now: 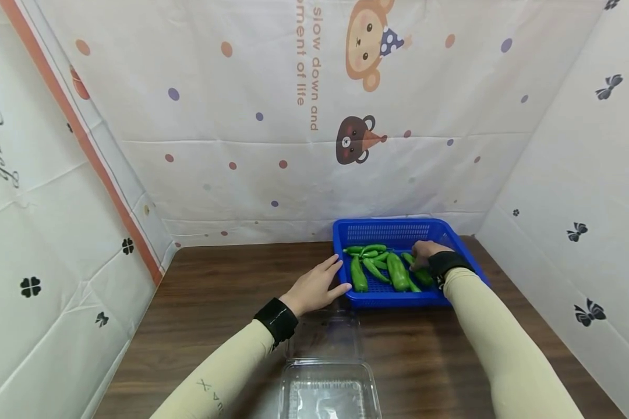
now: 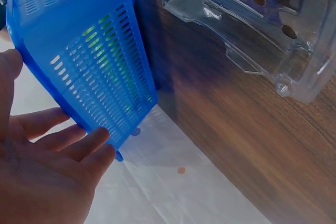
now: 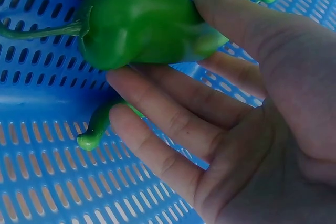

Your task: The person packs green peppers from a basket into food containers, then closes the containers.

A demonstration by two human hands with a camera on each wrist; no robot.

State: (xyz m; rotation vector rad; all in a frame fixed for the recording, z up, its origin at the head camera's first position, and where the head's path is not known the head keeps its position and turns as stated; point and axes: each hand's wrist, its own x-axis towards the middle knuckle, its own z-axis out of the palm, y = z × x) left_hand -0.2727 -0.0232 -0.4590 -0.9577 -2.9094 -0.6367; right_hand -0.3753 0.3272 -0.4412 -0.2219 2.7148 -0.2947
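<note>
A blue perforated basket holds several green peppers, some long and thin, others broader. Inside its right part, my right hand pinches a broad green pepper between the thumb on one side and fingertips on the other. The stem of this pepper points away from the palm in the right wrist view. Below it, a thin curved pepper lies partly behind the fingers. My left hand rests its spread fingers against the left rim of the basket, thumb near the front corner.
A clear plastic clamshell box lies unfolded in front of the basket, its lid towards the left hand. The brown wood-grain table is bordered by white printed sheets at back and sides.
</note>
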